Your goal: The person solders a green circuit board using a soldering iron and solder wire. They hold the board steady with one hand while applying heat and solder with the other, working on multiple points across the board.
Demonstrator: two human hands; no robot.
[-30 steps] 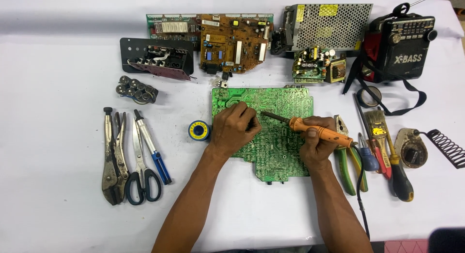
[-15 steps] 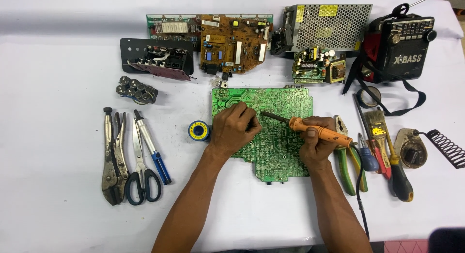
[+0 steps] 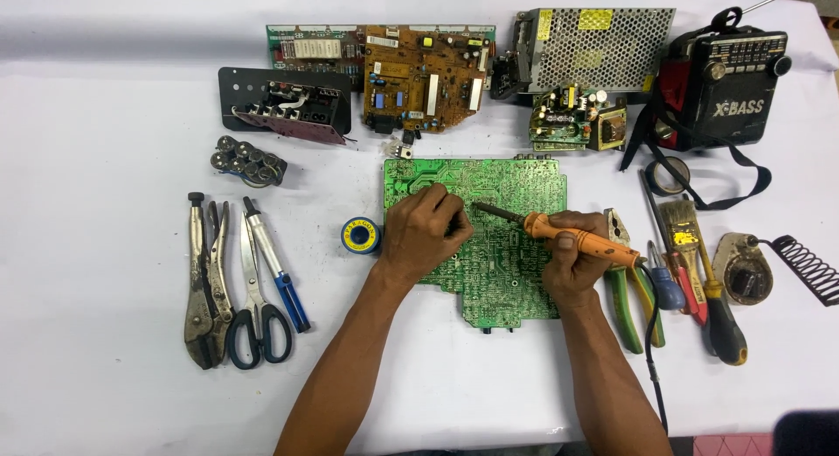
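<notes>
— Where's the flat green circuit board [image 3: 511, 246]?
— Centre of the white worktop [image 3: 105, 377]. The left hand [image 3: 426, 233] rests curled on it; what it pinches, I cannot tell.
— And the right hand [image 3: 572, 259]?
— Closed around the orange-handled soldering iron [image 3: 559, 233], tip toward the left fingers.
— Any labels?
— A round blue-and-yellow labelled solder spool [image 3: 360, 236] lies just left of the board.

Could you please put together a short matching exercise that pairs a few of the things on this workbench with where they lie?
Things:
1. soldering iron
2. solder reel
3. scissors
4. radio

Places:
A. far right corner of the table
B. held in the right hand over the green circuit board
C. just left of the left hand
D. left side, beside the locking pliers

Pairs: 1-B, 2-C, 3-D, 4-A
</notes>
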